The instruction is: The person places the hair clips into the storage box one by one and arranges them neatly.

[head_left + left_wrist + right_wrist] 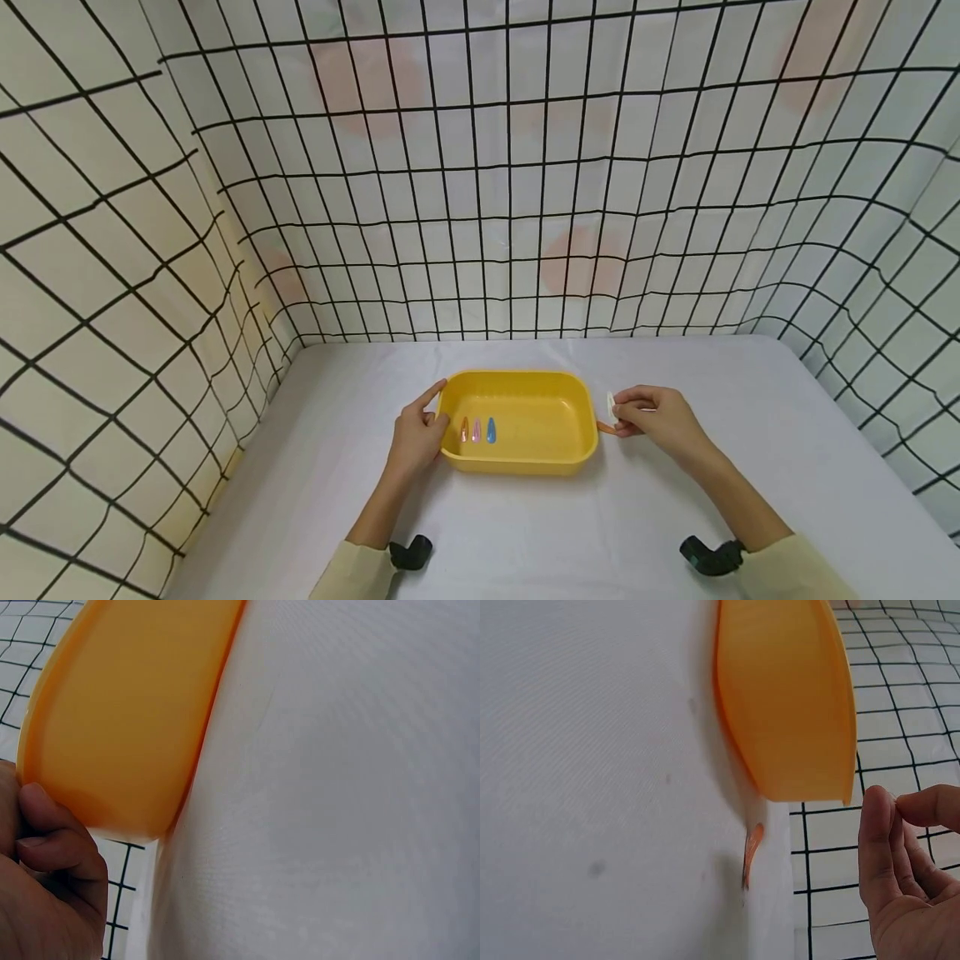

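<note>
A shallow yellow tray stands on the white cloth. My left hand grips its left rim, the thumb over the edge; in the left wrist view, curled fingers lie against the tray's end. Three snap hair clips lie in a row in the tray's left part: an orange clip, a pink clip and a blue clip. Just off the right end, my right hand pinches a white hair clip between thumb and fingertips. Below that hand, another orange hair clip is on the cloth beside the tray.
White cloth covers the table. A black wire grid rises behind it and along both sides, with white sheeting behind. Each wrist carries a black camera mount, such as the left mount.
</note>
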`<state>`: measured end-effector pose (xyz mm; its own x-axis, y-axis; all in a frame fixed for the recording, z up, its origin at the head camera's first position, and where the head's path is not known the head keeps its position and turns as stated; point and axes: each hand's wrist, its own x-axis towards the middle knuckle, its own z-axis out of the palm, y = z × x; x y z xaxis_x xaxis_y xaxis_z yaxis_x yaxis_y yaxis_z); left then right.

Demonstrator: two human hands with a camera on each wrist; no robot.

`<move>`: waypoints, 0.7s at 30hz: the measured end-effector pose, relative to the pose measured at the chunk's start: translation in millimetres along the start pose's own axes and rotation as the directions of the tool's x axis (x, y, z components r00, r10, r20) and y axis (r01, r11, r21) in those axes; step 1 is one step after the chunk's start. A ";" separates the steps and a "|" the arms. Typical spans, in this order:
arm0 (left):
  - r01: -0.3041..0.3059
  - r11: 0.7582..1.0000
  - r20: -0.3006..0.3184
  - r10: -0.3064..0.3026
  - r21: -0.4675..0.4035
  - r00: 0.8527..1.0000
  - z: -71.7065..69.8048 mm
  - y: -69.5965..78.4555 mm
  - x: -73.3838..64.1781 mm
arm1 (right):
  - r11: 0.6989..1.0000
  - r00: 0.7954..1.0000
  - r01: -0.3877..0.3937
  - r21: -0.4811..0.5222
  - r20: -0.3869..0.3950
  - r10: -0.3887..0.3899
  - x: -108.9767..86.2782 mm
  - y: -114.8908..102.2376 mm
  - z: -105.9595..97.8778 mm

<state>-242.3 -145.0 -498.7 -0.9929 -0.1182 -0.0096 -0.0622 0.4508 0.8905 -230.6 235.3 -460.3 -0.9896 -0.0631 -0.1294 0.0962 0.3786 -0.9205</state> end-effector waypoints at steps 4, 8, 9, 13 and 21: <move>0.012 1.000 -0.005 -0.012 0.009 1.000 -1.0 -0.8 1.0 | 1.000 1.000 0.012 0.018 0.015 -0.012 5.2 -7.1 6.3; 0.009 1.000 -0.005 -0.009 0.011 1.000 -1.2 -0.7 2.0 | 0.999 1.000 0.011 0.031 0.028 -0.012 7.9 -12.5 12.9; 0.010 1.000 -0.003 -0.010 0.012 1.000 -1.2 -0.5 2.0 | 0.999 1.000 0.007 0.033 0.030 -0.008 8.4 -13.6 14.6; 0.021 1.000 0.001 -0.021 0.010 1.000 -0.7 0.8 1.2 | 0.998 0.999 -0.005 0.056 0.044 0.003 11.1 -17.6 21.7; 0.015 1.000 -0.006 -0.015 0.009 1.000 -0.5 1.3 0.6 | 0.993 0.996 -0.005 0.119 0.088 -0.006 15.0 -28.5 38.6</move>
<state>-242.9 -145.0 -497.3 -0.9912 -0.1306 -0.0203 -0.0784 0.4570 0.8860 -244.1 187.9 -450.3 -0.9770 -0.1459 -0.1558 0.1128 0.2668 -0.9571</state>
